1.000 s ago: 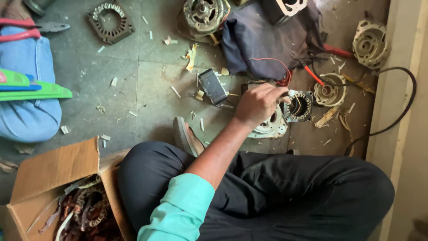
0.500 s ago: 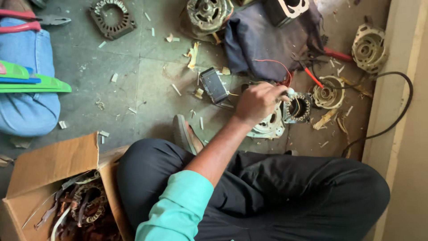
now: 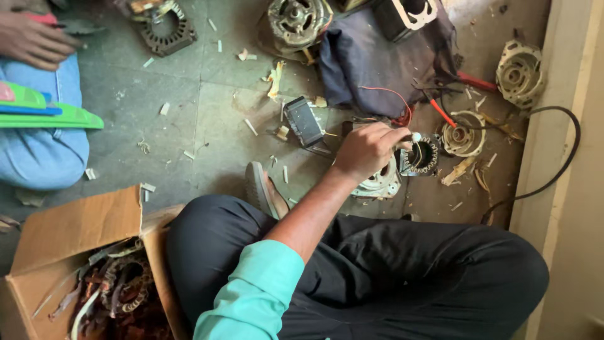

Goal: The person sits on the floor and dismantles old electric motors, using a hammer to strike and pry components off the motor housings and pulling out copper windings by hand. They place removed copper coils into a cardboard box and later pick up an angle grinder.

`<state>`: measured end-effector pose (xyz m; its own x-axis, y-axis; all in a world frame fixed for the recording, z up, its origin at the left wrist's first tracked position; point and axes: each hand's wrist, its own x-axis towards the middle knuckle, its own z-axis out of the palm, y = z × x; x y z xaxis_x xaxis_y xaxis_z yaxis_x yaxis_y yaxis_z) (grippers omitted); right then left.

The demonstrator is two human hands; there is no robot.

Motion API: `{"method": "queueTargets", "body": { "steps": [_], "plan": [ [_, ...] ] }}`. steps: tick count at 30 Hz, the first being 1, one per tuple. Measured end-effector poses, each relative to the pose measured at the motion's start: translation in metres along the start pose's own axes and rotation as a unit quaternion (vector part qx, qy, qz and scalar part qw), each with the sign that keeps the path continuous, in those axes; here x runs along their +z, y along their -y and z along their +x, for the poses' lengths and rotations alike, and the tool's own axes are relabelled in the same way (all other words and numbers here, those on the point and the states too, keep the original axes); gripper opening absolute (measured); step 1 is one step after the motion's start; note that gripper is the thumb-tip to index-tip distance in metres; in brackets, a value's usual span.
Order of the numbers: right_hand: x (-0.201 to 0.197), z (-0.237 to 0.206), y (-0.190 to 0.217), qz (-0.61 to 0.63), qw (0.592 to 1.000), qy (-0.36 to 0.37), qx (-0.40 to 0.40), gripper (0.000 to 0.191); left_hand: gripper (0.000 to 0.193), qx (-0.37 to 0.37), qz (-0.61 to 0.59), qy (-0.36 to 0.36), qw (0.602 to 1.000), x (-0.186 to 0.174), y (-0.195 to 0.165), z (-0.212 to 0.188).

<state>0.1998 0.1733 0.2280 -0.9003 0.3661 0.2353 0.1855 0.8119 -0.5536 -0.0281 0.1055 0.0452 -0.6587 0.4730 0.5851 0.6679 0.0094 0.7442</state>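
A small round motor core wound with dark copper wire (image 3: 420,157) is being worked on, down on the grey stone floor (image 3: 207,113). It lies just beside a pale round metal motor cover (image 3: 377,182), near the crossed legs in dark trousers (image 3: 402,264).

The left hand (image 3: 366,151) is reached out over the core. Its fingers (image 3: 396,135) are curled and pinched around a thin tool with a small white tip (image 3: 415,136), which is held at the top edge of the core. The right hand is not seen at all, so nothing can be said about it.

The wire is seen to be wound inside the core, so the core looks far from stripped or finished. Much seems to be left. Other motor parts are spread about: a round motor with a shaft (image 3: 296,22), a square ring of stacked metal plates (image 3: 167,31), and a pale metal end cover by the wall (image 3: 519,72). A brown cardboard box full of old copper coils (image 3: 82,226) sits near the knee, so some coils look to be pulled out already.

Another person's hand (image 3: 31,41) rests far off on a blue-jeaned leg (image 3: 44,151).
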Motion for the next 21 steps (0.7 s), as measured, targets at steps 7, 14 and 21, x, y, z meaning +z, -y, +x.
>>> {"method": "queueTargets", "body": {
  "steps": [7, 14, 21],
  "plan": [
    [-0.029, 0.024, 0.017, 0.046, 0.994, -0.038, 0.091, 0.062, 0.019, -0.008, 0.036, 0.046, 0.998, -0.002, 0.002, -0.011],
    [-0.036, -0.010, -0.010, 0.122, 0.978, -0.146, 0.084, 0.062, 0.027, -0.008, 0.010, 0.014, 1.000, 0.007, 0.004, -0.011],
    [-0.037, -0.042, -0.028, 0.193, 0.950, -0.197, 0.148, 0.062, 0.021, -0.007, -0.073, 0.042, 0.996, 0.004, 0.004, -0.001]
  ]
}}
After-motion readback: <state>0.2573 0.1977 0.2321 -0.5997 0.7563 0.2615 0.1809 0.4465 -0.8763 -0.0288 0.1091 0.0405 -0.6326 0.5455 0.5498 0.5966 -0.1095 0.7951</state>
